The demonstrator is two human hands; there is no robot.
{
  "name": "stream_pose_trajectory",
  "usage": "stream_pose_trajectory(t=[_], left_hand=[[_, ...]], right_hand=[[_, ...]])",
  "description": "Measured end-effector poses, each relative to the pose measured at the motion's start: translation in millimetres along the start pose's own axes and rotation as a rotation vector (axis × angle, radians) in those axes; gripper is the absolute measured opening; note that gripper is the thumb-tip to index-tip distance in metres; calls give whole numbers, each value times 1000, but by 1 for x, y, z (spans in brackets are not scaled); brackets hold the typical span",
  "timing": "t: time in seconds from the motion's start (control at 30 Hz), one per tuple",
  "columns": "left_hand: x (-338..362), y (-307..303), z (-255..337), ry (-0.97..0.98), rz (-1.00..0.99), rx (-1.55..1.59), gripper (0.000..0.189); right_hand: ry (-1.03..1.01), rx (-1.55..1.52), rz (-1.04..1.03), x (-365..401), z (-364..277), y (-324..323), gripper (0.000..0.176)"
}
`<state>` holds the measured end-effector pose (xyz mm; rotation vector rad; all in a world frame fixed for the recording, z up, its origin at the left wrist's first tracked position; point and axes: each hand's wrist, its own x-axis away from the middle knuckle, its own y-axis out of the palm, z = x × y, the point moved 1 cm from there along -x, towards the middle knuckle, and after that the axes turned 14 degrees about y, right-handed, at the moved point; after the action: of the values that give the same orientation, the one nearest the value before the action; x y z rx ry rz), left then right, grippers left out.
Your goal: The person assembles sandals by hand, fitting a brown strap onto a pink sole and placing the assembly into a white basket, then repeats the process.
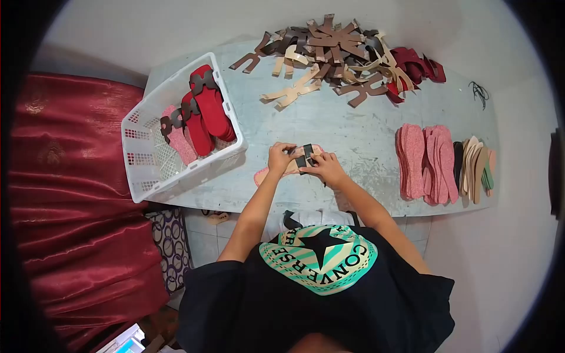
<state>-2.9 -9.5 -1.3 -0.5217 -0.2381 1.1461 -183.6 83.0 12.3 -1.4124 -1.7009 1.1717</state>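
One pink-rimmed tan sole (291,169) is lying aslant near the front edge of the scuffed, pale table (359,126), a dark strap (308,150) crossing its upper end, the left hand (280,157) pinching the strap and the right hand (329,169) holding it between thumb and fingers.

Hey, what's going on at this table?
A person's left hand and right hand are on a pinkish flat sole with a black strap piece across it. To the left, a white plastic basket holds red and pink soles with dark straps. Brown, cream and red strap pieces lie heaped beyond; pink speckled soles are grouped at right.
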Motion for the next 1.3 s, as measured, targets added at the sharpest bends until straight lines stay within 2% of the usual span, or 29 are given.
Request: stream_pose_trajectory(t=[0.1,0.2,0.27,0.4,0.47,0.5,0.57,0.67,0.8,0.97,1.07,1.2,1.3], left_hand=[[11,6,-4,-76,77,102,26],[15,11,-4,16,161,16,24],[17,8,8,160,182,-185,24],[22,9,14,162,133,-183,25],[26,12,13,317,155,-265,26],[26,12,12,316,157,-263,26],[27,12,12,445,106,-345,29],[29,13,11,465,46,-347,33],[34,18,8,481,82,-361,37],[43,15,18,453,-26,-404,47],[47,18,17,455,-29,-423,45],[49,18,20,468,-12,-398,38],[53,13,25,537,-80,-436,38]], right_hand=[[3,-3,12,2,-6,-1,46],[12,-21,-9,0,-7,-2,45],[13,-45,22,0,-6,-2,45],[14,-13,17,0,-4,-1,44],[7,5,24,0,-3,0,44],[6,7,22,0,-4,-1,44],[23,-2,-1,0,-5,-4,44],[12,19,8,0,-2,-2,44],[13,8,16,-2,-5,-7,45],[10,24,-32,-2,-6,-10,47],[-5,24,13,-2,-5,-7,46],[6,34,-25,-1,-4,-5,43],[-17,62,25,-2,-1,-1,39]])
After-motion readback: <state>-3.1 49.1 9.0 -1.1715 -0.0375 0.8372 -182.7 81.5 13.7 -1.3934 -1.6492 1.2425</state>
